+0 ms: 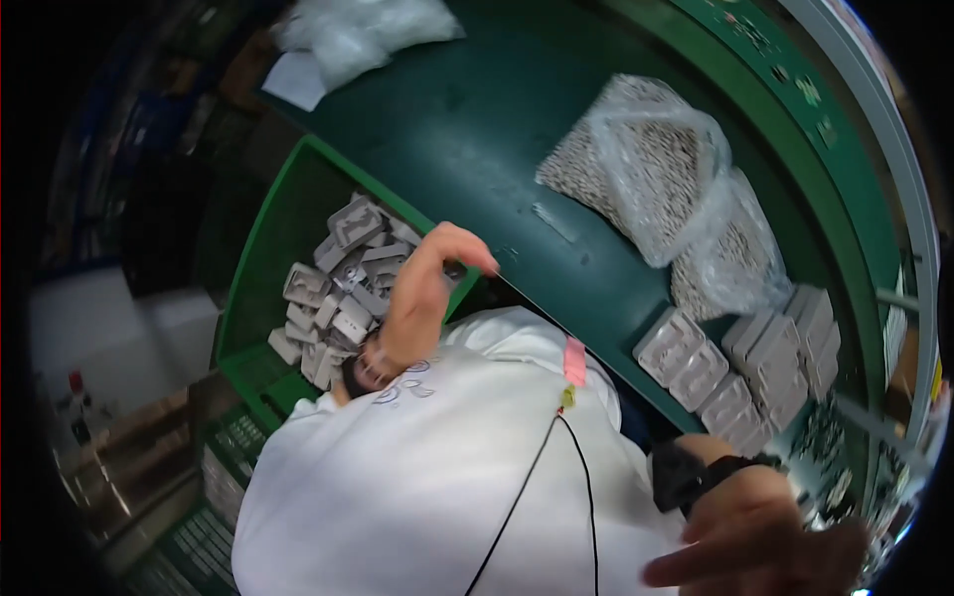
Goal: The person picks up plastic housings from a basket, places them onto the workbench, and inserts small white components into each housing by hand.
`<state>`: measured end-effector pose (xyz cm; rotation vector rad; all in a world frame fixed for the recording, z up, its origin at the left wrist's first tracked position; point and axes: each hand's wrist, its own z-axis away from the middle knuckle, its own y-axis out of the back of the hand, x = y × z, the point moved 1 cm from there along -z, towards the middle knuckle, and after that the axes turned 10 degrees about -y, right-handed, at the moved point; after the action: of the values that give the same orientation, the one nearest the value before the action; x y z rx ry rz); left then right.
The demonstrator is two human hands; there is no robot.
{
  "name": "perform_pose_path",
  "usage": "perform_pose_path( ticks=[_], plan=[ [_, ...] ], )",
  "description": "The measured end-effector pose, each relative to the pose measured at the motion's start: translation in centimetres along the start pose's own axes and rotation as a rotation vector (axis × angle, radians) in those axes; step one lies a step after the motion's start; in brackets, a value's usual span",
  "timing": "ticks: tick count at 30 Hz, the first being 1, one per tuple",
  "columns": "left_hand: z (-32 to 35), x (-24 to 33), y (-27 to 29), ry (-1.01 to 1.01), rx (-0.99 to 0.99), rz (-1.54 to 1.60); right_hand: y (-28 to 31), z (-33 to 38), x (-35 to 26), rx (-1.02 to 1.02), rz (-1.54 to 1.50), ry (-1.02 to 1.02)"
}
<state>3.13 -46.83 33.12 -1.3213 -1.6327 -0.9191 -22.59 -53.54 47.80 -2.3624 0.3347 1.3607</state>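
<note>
My left hand (434, 275) is raised between the green crate and the edge of the green table (427, 139). Its fingers bend together toward the table's edge; I cannot make out whether anything is between them. Close behind it, the green crate (260, 233) holds many loose grey molded parts (343, 283). At the lower right my right hand (760, 536), with a black device on the wrist, is smeared by motion. Its fingers spread apart with nothing visible in them. The nearest things to it are grey molded trays (720, 382) stacked at the table's right side.
Clear plastic bags (661, 164) full of small light pieces lie at the table's right. White plastic bags (373, 35) lie at the far left. A small clear strip (555, 223) rests mid-table. Small dark parts (820, 437) crowd the right edge, and a cord (522, 477) hangs down my white shirt.
</note>
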Motion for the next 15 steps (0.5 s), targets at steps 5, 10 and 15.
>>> perform_pose_path(
  ticks=[5,10,15],
  plan=[
    [-8.6,8.0,-5.2,-0.631,-0.502,0.671,-1.9,-2.6,0.7,0.333,0.51,0.531],
    [-6.0,11.6,-0.4,-0.728,-0.623,0.837,-2.6,-3.0,-0.4,0.548,0.499,1.018],
    [-11.1,15.4,-4.7,-0.828,-0.888,0.808,-2.8,-2.1,0.7,0.633,0.426,1.199]
  ],
)
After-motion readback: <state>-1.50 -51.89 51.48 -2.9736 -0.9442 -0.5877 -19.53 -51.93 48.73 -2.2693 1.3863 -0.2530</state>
